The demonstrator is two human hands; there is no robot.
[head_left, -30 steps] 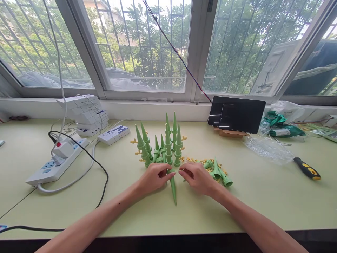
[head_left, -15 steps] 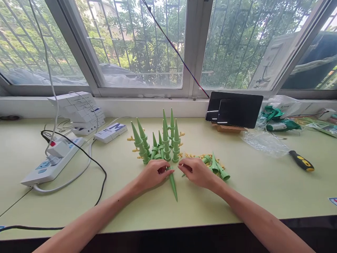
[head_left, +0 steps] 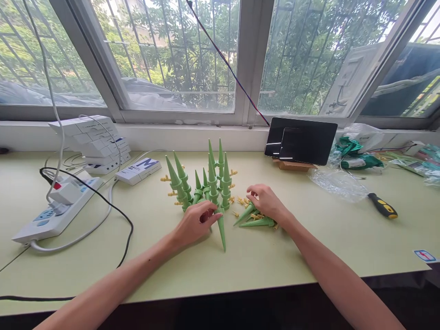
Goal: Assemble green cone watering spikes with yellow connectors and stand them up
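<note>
Pinched in my left hand (head_left: 196, 221) is a green spike (head_left: 222, 233), its tip pointing down toward the table's front edge. My right hand (head_left: 266, 200) reaches over the pile on the right, fingers curled; what they hold, if anything, is hidden. Loose green spikes (head_left: 256, 222) lie under and in front of that hand. Small yellow pieces (head_left: 239, 200) are scattered beside them. Behind my left hand, stacked green spikes (head_left: 226, 183) stand upright, some with yellow pieces sticking out sideways.
On the left are a white power strip (head_left: 58, 211) with cables, a stack of white boxes (head_left: 99, 142) and a flat white box (head_left: 139, 171). A dark tablet (head_left: 309, 141) leans at the back right. A screwdriver (head_left: 383, 206) and plastic bags (head_left: 357, 151) lie further right.
My right hand has moved right and away from my left hand, onto the pile. My left hand still grips the spike. The whole view has shifted slightly.
</note>
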